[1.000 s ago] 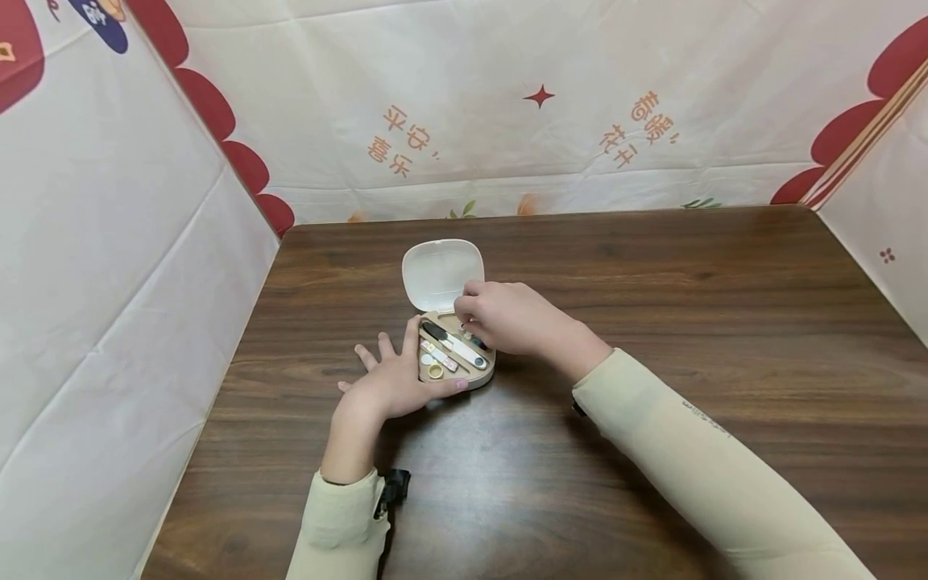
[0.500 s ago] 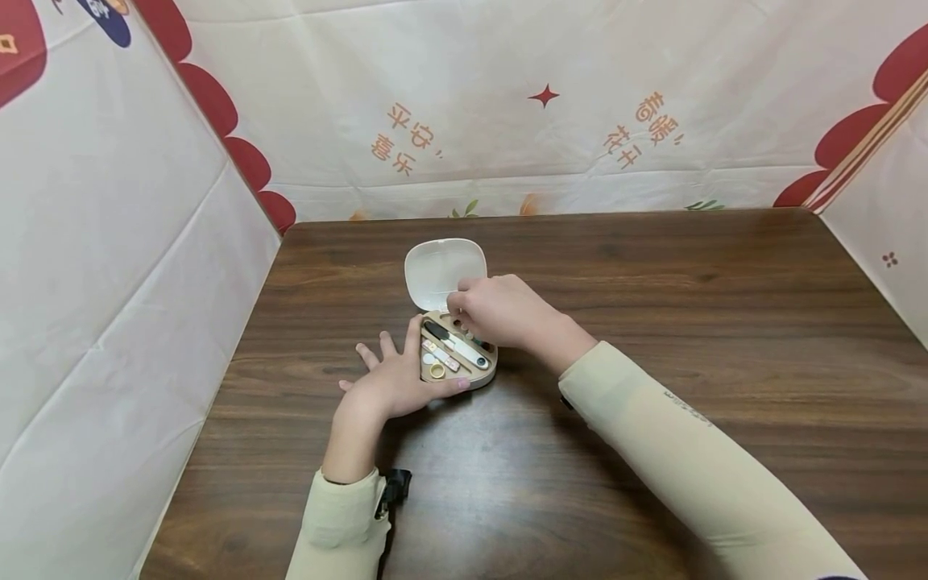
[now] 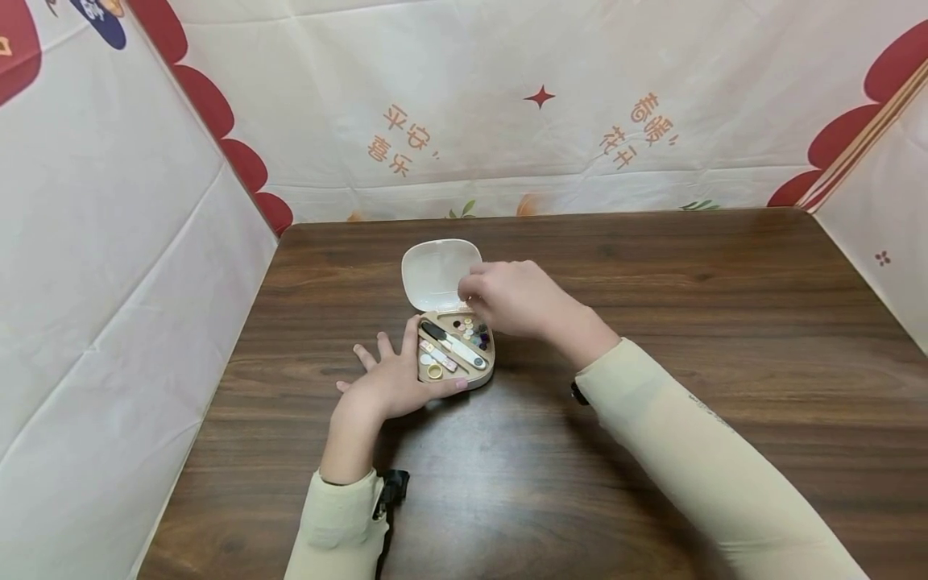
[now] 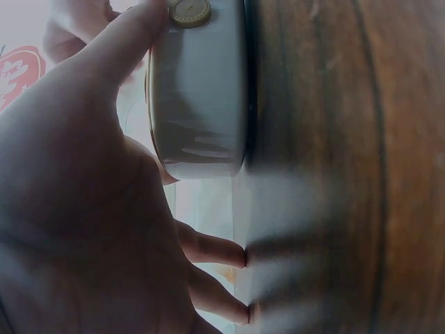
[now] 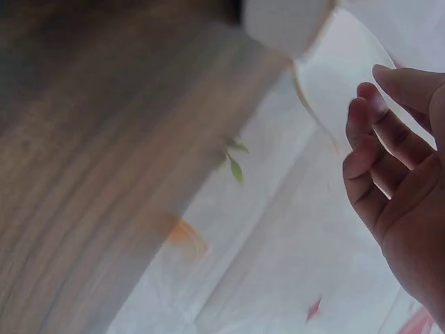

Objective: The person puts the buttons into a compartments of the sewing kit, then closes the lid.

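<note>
A small sewing kit box [image 3: 487, 380] stands on the table with its white lid [image 3: 438, 270] raised. My left hand [image 3: 387, 385] lies along the box's left and front sides, index finger and thumb straight against it, the other fingers spread. Above the back right of the box is my right hand [image 3: 511, 298], loosely curled; in the right wrist view nothing shows between its fingers. Several small buttons [image 3: 469, 326] lie in the right compartment. Beside them are a white tool with a black end [image 3: 455, 345], a pink patterned strip [image 3: 438, 354] and a gold ring [image 3: 435, 371].
The dark wooden table [image 3: 652, 322] extends far to the right of the box. A white printed cloth [image 3: 493, 129] hangs behind it and at both sides. In the left wrist view, a round gold catch [image 4: 190, 11] sits on the box's front wall.
My right hand, earlier down over the button compartment, has lifted and moved back toward the lid, leaving the buttons in sight. My left hand has kept its place.
</note>
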Demonstrator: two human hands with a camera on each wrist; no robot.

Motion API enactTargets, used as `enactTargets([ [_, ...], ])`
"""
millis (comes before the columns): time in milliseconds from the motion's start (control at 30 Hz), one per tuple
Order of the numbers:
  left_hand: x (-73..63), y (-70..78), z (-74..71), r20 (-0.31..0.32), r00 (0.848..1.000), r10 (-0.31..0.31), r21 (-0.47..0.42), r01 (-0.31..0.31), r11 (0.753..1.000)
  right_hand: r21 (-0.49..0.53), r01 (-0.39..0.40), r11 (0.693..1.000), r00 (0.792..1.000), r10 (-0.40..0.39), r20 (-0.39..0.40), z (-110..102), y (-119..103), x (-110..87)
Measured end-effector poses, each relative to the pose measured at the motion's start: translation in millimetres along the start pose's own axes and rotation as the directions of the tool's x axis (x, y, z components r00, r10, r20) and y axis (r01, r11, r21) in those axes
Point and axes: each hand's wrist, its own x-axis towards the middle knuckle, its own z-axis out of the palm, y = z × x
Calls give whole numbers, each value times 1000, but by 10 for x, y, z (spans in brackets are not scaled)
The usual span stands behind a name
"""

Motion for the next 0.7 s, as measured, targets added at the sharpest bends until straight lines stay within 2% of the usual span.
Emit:
enactTargets([
  [100, 6, 1, 5, 1, 1000, 3, -5, -3, 1000, 121, -106, 987, 993, 112, -47, -148, 60, -53],
  [167, 1, -6, 2, 1, 1000, 3, -9, -3, 1000, 213, -193, 958, 978, 205, -38, -218, 89, -86],
  [233, -11, -13, -2, 3, 1000, 0, -11, 0, 1000, 303, -275, 912, 960, 280, 28, -258, 110, -120],
  [333, -21, -28, -6, -1, 1000, -3, -15, 3, 1000, 362, -399, 842, 916, 352, 191, -269, 130, -175],
  [400, -22, -39, -8, -2, 1000, -1, -16, 1, 1000, 375, -460, 805, 884, 374, 279, -267, 119, -216],
  [500, -23, -38, -9, 1, 1000, 3, -5, -3, 1000, 365, -519, 773, 844, 395, 362, -223, 100, -279],
  [633, -45, 16, -14, 5, 1000, 9, 22, -10, 1000, 368, -554, 747, 814, 393, 427, -134, 77, -364],
  [700, -54, 60, -12, 0, 1000, 23, 32, -23, 999, 371, -563, 738, 806, 392, 444, -98, 67, -406],
])
